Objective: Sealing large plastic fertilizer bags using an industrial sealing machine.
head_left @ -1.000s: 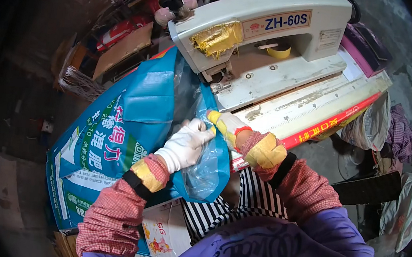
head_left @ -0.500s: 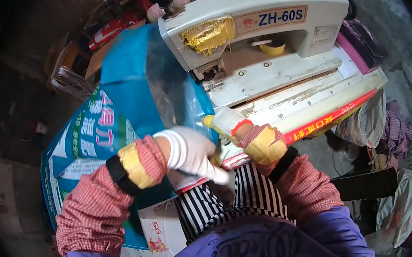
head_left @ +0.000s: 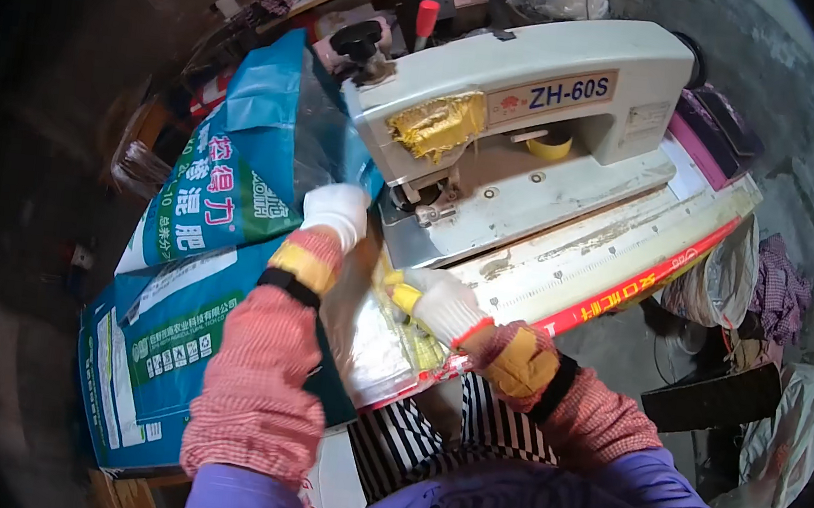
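Observation:
A blue printed plastic sack (head_left: 242, 128) stands propped and folded at the left of the sewing machine (head_left: 540, 119), partly over other blue sacks (head_left: 188, 350). My left hand (head_left: 337, 212), in a white glove, is closed on the propped sack's right edge, by its clear greyish side. Its fingertips are partly hidden. My right hand (head_left: 446, 303), white-gloved with yellow on its fingers, is at the table's front edge below the machine's needle end. Its fingers are curled in; what they hold, if anything, cannot be made out. Yellowish strands (head_left: 422, 345) lie just beneath it.
The white worktable (head_left: 616, 246) has a red and yellow strip along its front edge. A yellow tape roll (head_left: 549, 148) sits under the machine's arm. Behind it is a purple and black box (head_left: 712, 137). Plastic bags (head_left: 791, 423) and checked cloth (head_left: 783, 279) are at the right.
My left hand has risen from near my lap to the sack's edge. The propped sack has shifted and folded, uncovering the table's left end. My right hand has come slightly nearer me.

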A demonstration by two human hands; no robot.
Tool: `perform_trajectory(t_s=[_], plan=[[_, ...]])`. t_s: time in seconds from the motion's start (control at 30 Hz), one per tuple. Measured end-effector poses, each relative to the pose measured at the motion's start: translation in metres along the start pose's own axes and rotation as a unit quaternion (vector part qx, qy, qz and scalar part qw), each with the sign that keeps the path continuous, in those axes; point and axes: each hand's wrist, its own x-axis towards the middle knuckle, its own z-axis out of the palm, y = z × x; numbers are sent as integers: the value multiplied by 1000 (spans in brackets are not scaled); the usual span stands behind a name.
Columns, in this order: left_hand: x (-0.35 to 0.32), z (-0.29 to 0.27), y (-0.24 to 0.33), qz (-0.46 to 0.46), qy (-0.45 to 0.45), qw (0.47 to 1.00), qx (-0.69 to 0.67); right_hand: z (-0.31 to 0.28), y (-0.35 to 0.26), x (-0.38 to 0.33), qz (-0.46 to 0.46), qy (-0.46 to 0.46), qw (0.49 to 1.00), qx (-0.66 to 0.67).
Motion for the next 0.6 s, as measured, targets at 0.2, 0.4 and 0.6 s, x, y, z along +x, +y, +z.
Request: perform_trajectory(t_s=[0.2, 0.4, 0.6], plan=[[-185, -70, -15, 144, -28, 989, 22, 3, 2, 25, -281, 155, 918, -234], [-291, -132, -70, 36, 443, 891, 94, 6, -73, 7, -289, 24, 935, -203], [-297, -47, -173, -259, 260, 930, -12, -60, -124, -61, -119, 20, 917, 380]])
